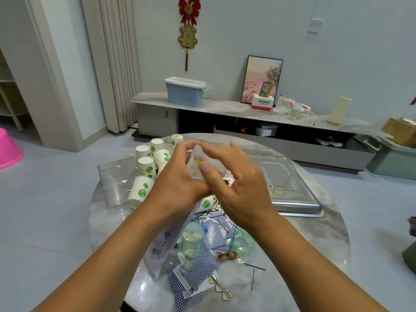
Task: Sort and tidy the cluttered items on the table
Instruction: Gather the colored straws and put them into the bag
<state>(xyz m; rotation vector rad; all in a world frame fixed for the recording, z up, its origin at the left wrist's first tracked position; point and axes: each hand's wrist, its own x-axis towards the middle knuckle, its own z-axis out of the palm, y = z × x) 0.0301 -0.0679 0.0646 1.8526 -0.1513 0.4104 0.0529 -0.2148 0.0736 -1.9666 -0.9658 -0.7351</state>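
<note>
Both hands are raised over the middle of the round marble table (315, 239). My left hand (177, 179) and my right hand (238, 183) together grip a small clear plastic bag (202, 163) with a yellow spot on it. A long clear plastic sleeve (166, 242) with a barcode hangs from under my left hand down to the table. Several white paper cups (144, 165) with green prints stand and lie behind my left hand. Blue-backed playing cards (195, 266) lie scattered near the front edge.
Two small green translucent cups (192, 240) (243, 243) sit among the cards, with a hair clip (226, 255), bobby pins (254, 274) and a metal tool (221, 287). A metal tray (299, 203) under a clear lid lies right, a clear tray (114, 183) left. A low cabinet (225, 122) stands behind.
</note>
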